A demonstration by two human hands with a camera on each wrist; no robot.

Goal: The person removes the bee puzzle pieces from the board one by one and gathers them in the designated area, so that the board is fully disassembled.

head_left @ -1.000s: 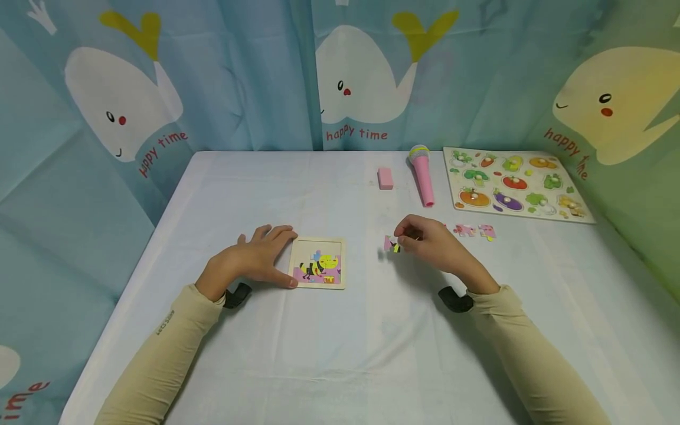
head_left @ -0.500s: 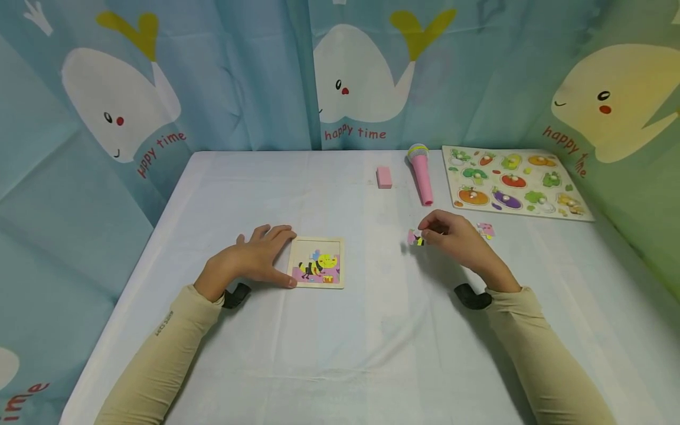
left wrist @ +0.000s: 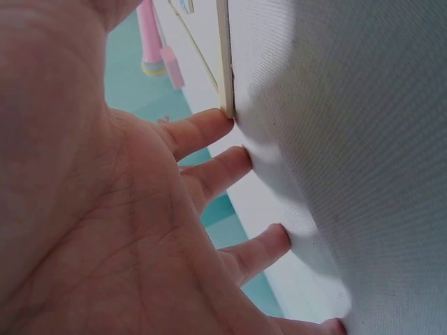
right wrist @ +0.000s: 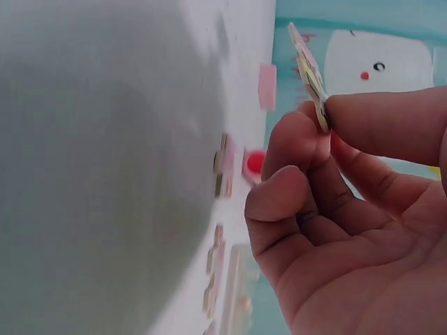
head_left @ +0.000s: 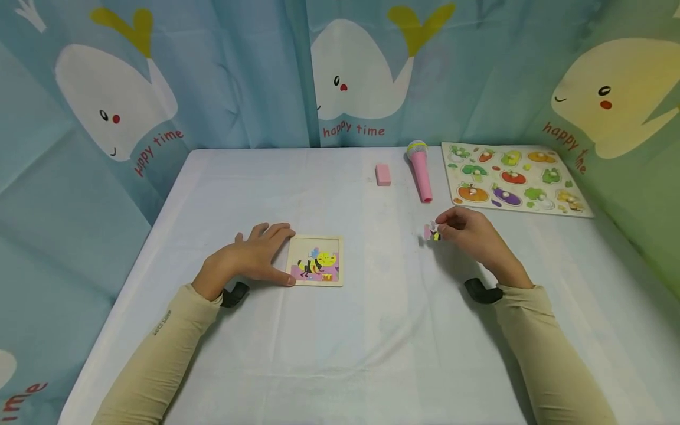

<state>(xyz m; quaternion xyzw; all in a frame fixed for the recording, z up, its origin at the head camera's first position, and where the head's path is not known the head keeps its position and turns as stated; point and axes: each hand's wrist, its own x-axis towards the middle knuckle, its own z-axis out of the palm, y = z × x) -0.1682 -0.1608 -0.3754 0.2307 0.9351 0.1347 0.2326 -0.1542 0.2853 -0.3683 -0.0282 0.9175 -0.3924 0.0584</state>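
The left hand (head_left: pixel 248 258), fingers spread and unclenched, rests against the left edge of a partly filled bee puzzle frame (head_left: pixel 340 260), apparently to steady it on the table (head_left: pixel 361 354). To its right, the right hand (head_left: pixel 475 236) pinches a puzzle piece (head_left: pixel 431 231) above the table, a hold likely chosen to leave much of its print uncovered. The far curtain (head_left: pixel 249 71) reads "happy time"; the left sleeve's (head_left: pixel 154 360) lettering is too small to read surely.
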